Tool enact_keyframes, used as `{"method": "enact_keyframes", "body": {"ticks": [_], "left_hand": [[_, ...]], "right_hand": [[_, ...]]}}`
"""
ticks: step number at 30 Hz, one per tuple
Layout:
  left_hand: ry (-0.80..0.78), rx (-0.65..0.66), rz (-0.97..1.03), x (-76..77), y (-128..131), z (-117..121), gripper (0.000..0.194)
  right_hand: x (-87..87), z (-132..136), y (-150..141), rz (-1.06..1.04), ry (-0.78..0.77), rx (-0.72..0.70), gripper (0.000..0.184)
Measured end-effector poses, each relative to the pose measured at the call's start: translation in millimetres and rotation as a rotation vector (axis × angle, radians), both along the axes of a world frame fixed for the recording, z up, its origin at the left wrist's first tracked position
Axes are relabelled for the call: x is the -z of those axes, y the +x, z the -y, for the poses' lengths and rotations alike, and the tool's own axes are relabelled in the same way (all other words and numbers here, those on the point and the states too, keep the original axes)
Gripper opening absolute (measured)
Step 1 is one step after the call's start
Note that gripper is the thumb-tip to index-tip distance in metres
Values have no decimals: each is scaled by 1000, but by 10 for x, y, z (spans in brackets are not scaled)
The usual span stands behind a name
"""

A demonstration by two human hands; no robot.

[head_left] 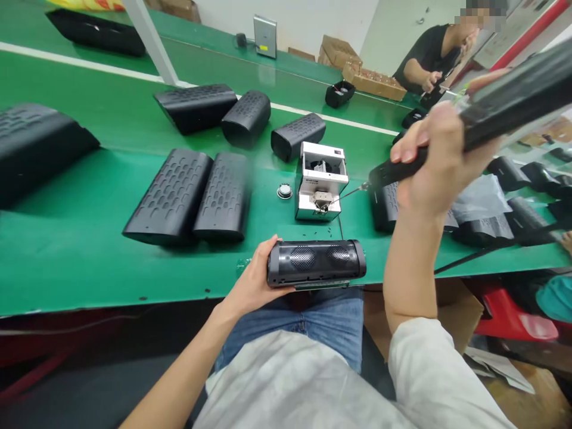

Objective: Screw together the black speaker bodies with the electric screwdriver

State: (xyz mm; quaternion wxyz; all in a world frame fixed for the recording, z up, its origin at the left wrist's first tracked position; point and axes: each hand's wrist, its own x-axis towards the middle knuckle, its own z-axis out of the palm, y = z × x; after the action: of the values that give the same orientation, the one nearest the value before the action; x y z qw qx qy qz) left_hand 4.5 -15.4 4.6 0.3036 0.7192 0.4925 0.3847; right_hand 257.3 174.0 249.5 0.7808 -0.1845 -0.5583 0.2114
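Note:
My left hand grips the left end of a black speaker housing at the front edge of the green table. Two perforated round areas face up on its front. My right hand is raised on the right, fingers wrapped round a black electric screwdriver. Its thin bit slants down to the left and reaches the front of a white screw feeder. Small dark screws lie scattered between the feeder and the housing. A small round silver part sits left of the feeder.
Two black speaker shells stand side by side on the left, with several more behind. A grey post rises at the back left. Across the table sits a co-worker beside cardboard boxes. More shells crowd the right.

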Motion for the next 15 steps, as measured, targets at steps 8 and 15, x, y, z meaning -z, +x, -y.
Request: {"method": "enact_keyframes", "body": {"ticks": [8,15], "left_hand": [[5,1,16,9,14,13,134],[21,17,12,8,8,-4,132]], "right_hand": [[270,-280,-373,269,-252,15,65],[370,-438,-434,216,-355,-15,81]]}}
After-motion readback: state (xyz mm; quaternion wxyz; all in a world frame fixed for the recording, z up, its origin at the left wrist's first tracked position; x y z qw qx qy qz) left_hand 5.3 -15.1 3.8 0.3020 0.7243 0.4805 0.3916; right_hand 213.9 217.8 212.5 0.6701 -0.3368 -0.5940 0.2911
